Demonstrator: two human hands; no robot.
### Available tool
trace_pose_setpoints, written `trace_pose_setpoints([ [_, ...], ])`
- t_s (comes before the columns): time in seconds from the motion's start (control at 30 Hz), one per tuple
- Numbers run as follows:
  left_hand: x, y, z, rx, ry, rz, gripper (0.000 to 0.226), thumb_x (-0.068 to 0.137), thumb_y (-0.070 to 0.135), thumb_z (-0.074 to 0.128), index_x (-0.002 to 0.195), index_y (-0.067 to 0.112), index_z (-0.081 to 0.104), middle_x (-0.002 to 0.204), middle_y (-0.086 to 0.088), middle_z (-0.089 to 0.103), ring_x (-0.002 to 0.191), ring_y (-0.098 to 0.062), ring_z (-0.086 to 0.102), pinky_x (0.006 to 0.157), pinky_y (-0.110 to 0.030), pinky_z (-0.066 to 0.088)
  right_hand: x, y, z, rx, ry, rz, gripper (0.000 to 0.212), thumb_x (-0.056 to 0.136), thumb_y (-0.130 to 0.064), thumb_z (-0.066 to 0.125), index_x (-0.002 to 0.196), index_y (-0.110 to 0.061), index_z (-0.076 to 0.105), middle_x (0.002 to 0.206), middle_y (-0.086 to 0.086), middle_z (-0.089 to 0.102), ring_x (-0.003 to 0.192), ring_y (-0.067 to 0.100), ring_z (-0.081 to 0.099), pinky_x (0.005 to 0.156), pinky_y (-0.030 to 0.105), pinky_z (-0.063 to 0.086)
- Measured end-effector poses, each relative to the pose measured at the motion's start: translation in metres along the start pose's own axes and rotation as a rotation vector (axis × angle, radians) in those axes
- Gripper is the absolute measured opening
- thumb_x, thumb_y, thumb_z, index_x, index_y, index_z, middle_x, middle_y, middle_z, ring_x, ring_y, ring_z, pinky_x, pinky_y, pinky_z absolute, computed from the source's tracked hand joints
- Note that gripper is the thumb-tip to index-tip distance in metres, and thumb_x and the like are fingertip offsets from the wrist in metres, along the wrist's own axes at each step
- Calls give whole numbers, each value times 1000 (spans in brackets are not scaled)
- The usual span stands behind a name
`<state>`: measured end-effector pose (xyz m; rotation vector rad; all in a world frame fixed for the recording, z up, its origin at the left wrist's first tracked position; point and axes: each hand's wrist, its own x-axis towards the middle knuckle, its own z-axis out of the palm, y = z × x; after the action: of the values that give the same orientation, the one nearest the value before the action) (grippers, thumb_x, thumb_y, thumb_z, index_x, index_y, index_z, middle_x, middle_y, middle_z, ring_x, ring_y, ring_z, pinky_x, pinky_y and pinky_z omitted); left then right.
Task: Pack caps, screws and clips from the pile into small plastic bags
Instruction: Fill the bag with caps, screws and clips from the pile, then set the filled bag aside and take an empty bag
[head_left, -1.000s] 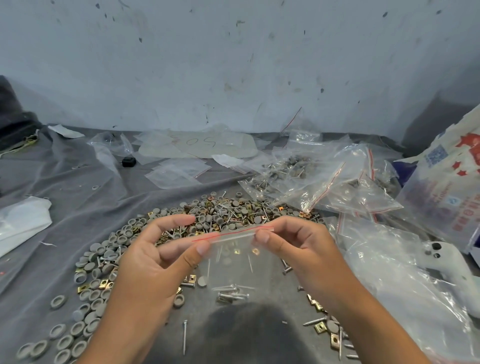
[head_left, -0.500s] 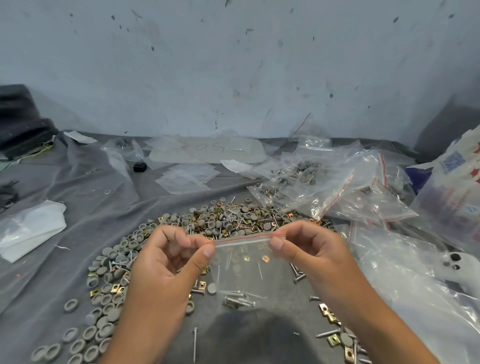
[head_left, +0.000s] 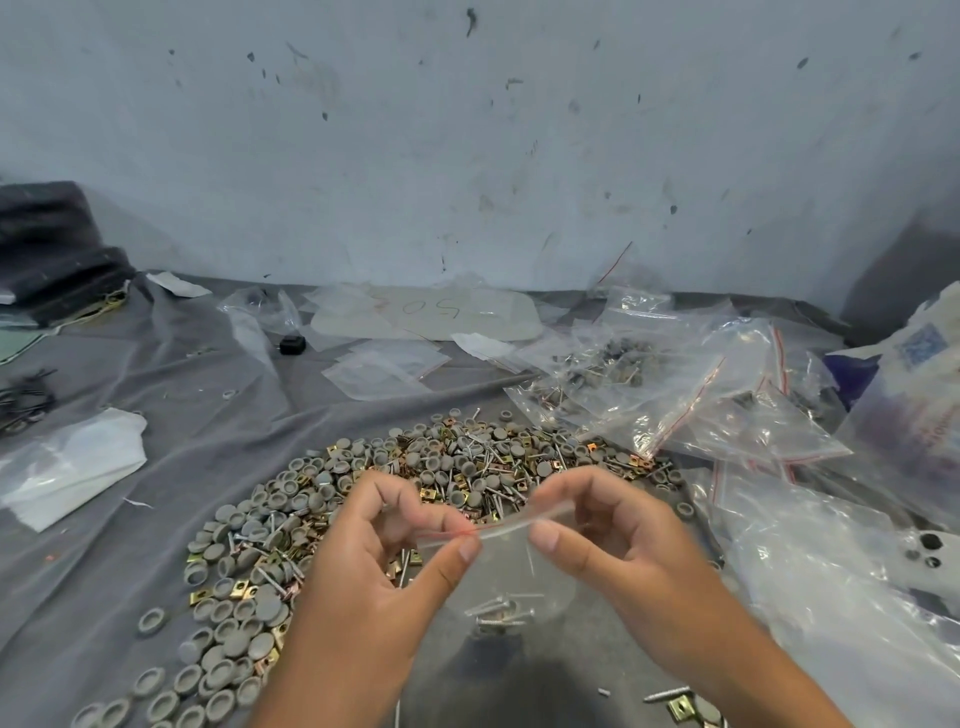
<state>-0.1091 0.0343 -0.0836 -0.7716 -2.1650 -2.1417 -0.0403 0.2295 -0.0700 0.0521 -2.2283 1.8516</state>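
Grey cloth (head_left: 156, 374) holds a big pile (head_left: 363, 499); both hands (head_left: 374, 561) (head_left: 608, 545) pinch one loaded bag's (head_left: 498, 566) seal, seemingly closing it; filled bags (head_left: 675, 395) lie right.

Single head view: you look forward and down, close over your hands (head_left: 467, 571), the far wall (head_left: 467, 156) probably wide-angle bowed.

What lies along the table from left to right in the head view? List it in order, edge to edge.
White plastic sheet → pile of caps, screws and clips → left hand → small bag pinched by both hands → right hand → heap of clear bags → printed white sack.
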Motion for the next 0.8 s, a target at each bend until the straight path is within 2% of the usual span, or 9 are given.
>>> trace_pose_setpoints([
  [0.07, -1, 2, 2, 19, 10, 3, 40, 69, 43, 88, 76, 41, 48, 89, -4, 78, 80, -13, 72, 68, -28, 52, 0, -1, 0, -77, 12, -29, 27, 79, -57, 75, 95, -35, 73, 88, -7, 72, 78, 12, 64, 70, 19, 48],
  [0.17, 0, 2, 2, 22, 64, -37, 41, 56, 41, 86, 76, 42, 50, 83, 0, 79, 77, -15, 75, 69, -34, 49, 1, -3, -1, -192, 71, -75, 22, 79, -57, 74, 89, -37, 74, 80, -7, 71, 70, 6, 60, 64, 16, 46],
  [0.3, 3, -1, -2, -38, 77, -115, 45, 51, 40, 86, 86, 40, 58, 87, -1, 79, 74, -17, 75, 63, -29, 51, 0, -5, -2, -191, 93, -99, 29, 78, -65, 73, 86, -37, 74, 77, -7, 70, 69, 6, 57, 64, 16, 44],
  [0.4, 4, 0, -7, -34, 150, -141, 54, 56, 40, 84, 100, 26, 56, 87, 2, 79, 74, -18, 75, 69, -35, 51, 4, -10, -6, -159, 96, -73, 29, 80, -61, 74, 85, -32, 74, 74, -9, 69, 66, 5, 54, 60, 15, 42],
  [0.53, 7, 3, -15, -12, 290, -182, 52, 62, 44, 78, 102, 23, 53, 82, 14, 78, 72, -4, 72, 70, -28, 45, 32, -20, -8, -157, 44, 11, 15, 91, -40, 69, 90, -25, 71, 73, -12, 66, 60, -2, 54, 55, 10, 42],
  [0.6, 11, 3, -18, -33, 338, -197, 49, 64, 41, 77, 102, 21, 53, 82, 16, 77, 74, 2, 71, 73, -27, 45, 61, -25, -13, -192, 142, 28, 15, 95, -34, 66, 95, -20, 70, 74, -16, 68, 61, -5, 57, 57, 11, 46],
  [0.67, 11, 3, -19, -28, 355, -209, 48, 64, 43, 76, 102, 24, 54, 84, 18, 77, 74, 3, 70, 73, -28, 46, 95, -31, -30, -173, 328, 66, 12, 97, -30, 66, 96, -18, 69, 79, -15, 69, 71, -2, 61, 60, 14, 48],
  [0.73, 10, 2, -18, -1, 346, -215, 48, 64, 48, 75, 102, 28, 54, 85, 20, 76, 74, 3, 70, 71, -27, 46, 125, -39, -58, -90, 552, 133, 7, 97, -26, 66, 93, -20, 67, 93, -5, 69, 76, 7, 60, 62, 21, 46],
  [0.8, 9, 1, -17, 12, 335, -209, 49, 64, 50, 76, 103, 31, 54, 87, 19, 77, 78, 3, 70, 75, -29, 46, 140, -41, -90, -2, 742, 182, 4, 97, -20, 66, 93, -19, 65, 107, 4, 70, 77, 9, 61, 62, 24, 47],
])
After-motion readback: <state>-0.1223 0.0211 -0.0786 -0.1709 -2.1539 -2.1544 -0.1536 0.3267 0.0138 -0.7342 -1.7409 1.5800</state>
